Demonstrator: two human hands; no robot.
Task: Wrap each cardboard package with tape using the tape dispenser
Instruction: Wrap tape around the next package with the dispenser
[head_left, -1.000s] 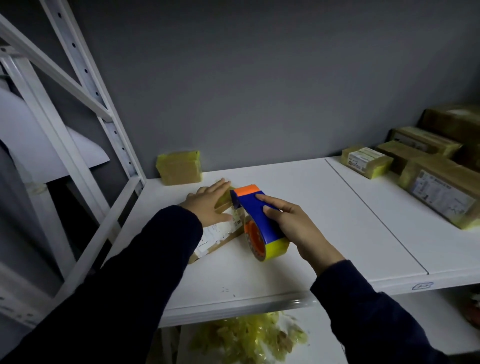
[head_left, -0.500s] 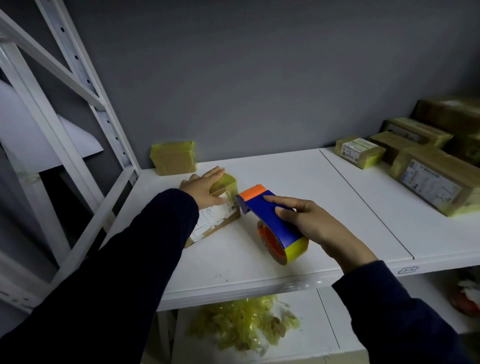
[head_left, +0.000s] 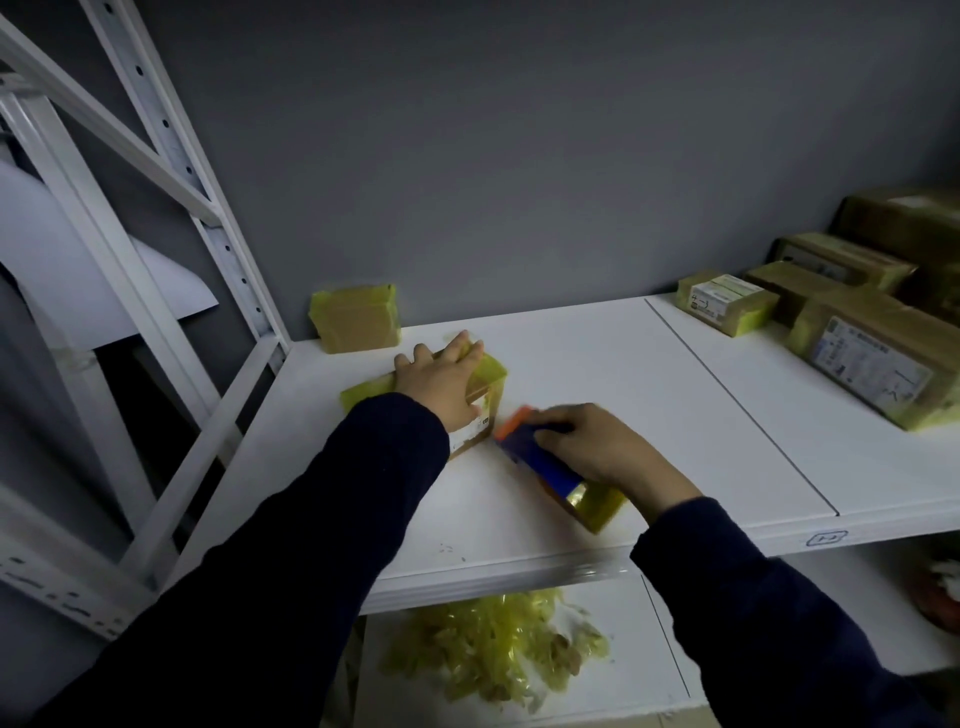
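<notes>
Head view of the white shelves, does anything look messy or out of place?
Yes. A loose heap of crumpled yellow tape scraps lies strewn on the white lower shelf, under the front edge of the white upper shelf. It looks like discarded waste, tangled rather than stuck to any package.

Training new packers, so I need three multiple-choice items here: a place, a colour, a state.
1. Where do the yellow tape scraps lie? A on the upper shelf; B on the lower shelf; C on the floor.
2. What colour is the tape dispenser's tip? A green; B orange; C white.
3. What does the left hand do? A presses flat on the package; B grips the dispenser; C hangs idle.
Key: 1 B, one level below the package; 2 B, orange end beside the package; 3 A, fingers straight on its top.
</notes>
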